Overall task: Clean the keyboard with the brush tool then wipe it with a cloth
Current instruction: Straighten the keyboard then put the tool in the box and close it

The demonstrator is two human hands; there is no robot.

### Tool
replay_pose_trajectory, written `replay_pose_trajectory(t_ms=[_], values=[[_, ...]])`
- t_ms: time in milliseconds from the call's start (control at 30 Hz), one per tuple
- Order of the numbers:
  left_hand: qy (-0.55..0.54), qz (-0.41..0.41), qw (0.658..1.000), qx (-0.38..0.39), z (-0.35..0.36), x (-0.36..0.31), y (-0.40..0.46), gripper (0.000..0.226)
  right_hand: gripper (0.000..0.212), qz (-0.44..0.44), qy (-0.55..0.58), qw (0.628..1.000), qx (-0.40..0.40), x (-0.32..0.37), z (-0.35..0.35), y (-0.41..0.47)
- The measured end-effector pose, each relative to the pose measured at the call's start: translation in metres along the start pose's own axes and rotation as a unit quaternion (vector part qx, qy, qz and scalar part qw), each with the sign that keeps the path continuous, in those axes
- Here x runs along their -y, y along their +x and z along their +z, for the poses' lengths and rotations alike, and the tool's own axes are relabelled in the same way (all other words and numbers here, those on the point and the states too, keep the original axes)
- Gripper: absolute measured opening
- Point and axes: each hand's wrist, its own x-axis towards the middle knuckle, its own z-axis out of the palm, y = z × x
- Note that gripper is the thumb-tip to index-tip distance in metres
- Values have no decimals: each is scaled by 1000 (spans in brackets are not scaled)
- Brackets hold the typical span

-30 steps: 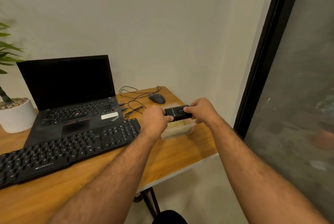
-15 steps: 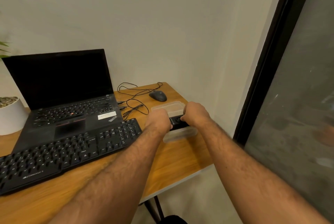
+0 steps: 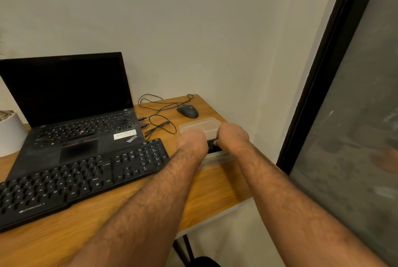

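2 bare forearms are reaching forward from the bottom edge over the wooden desk [image 3: 215,189]. The black keyboard [image 3: 81,180] is lying at an angle on the near left of the desk, untouched, its right end just beside the left wrist.

Past the keyboard's right end, the left hand [image 3: 191,143] and the right hand [image 3: 232,138] are meeting over a small black tool [image 3: 212,145]. Only a narrow strip of the tool is showing between them, with a round button on it. The right hand's fingers are curling round the tool's right end and gripping it. The left hand is closing over the left end; its fingers are hidden behind the knuckles, but it is appearing to hold the tool too. The tool is sitting low against the near part of a clear plastic box [image 3: 201,127], which is resting on the desk near its right edge.

Behind the keyboard an open laptop [image 3: 71,103] is standing with a dark screen. Farther right, a mouse [image 3: 187,111] and 1 loose black cable [image 3: 159,116] are lying near the wall. A white pot [image 3: 9,135] is sitting at the far left edge.
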Motion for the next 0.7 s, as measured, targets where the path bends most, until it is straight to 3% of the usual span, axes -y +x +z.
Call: replay_pose_trajectory(t_ms=[167, 267, 367, 500, 567, 700], values=[[23, 12, 1000, 10, -6, 2, 1, 18, 18, -24, -6, 1000, -11, -1, -3, -2], [22, 20, 999, -15, -13, 12, 10, 17, 10, -37, 5, 996, -82, -3, -9, 5], [-46, -1, 997, -56, -23, 32, 25, 35, 9, -22, 72, 988, -132, -9, -22, 22], [-194, -78, 976, -60, -17, 57, 54, 28, 8, 14, 226, 970, -83, -19, -19, 57], [-262, -118, 957, -35, -4, 64, 66, 24, 12, 27, 246, 968, -47, -22, -7, 74], [-248, -141, 958, -15, 20, 68, 86, 24, 21, 39, 252, 967, -13, -24, 13, 103]])
